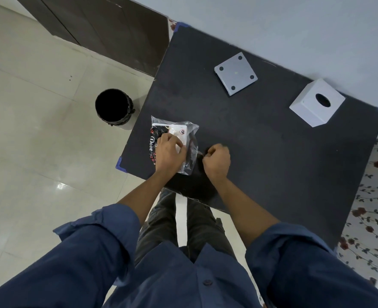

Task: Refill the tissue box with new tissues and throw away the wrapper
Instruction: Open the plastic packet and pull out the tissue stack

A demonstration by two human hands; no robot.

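- Head view — the tissue pack point(174, 138) lies near the left front corner of the black table point(272, 163), still in its clear wrapper point(191, 152), so the tissues are not yet out.
- The white tissue box point(317, 102) stands at the far right of the table, well apart from the pack; its round opening shows dark, and no tissue pokes out.
- The box's base plate point(235, 74), with four dark feet facing up, lies separately to the left of the box, nearer the wall. The box looks already opened for refilling.
- Left to do, as I judge it: tear the wrapper open, load the tissues, close the box with its plate, and drop the wrapper in the black bin point(114, 108) on the floor just left of the table.
- The left hand point(170, 152) presses down on the pack, fingers curled over its top and holding it steady.
- The right hand point(217, 162), just right of the pack, is closed in a fist — it seems to pinch the wrapper's loose edge and pull, though the grip point itself is hidden.
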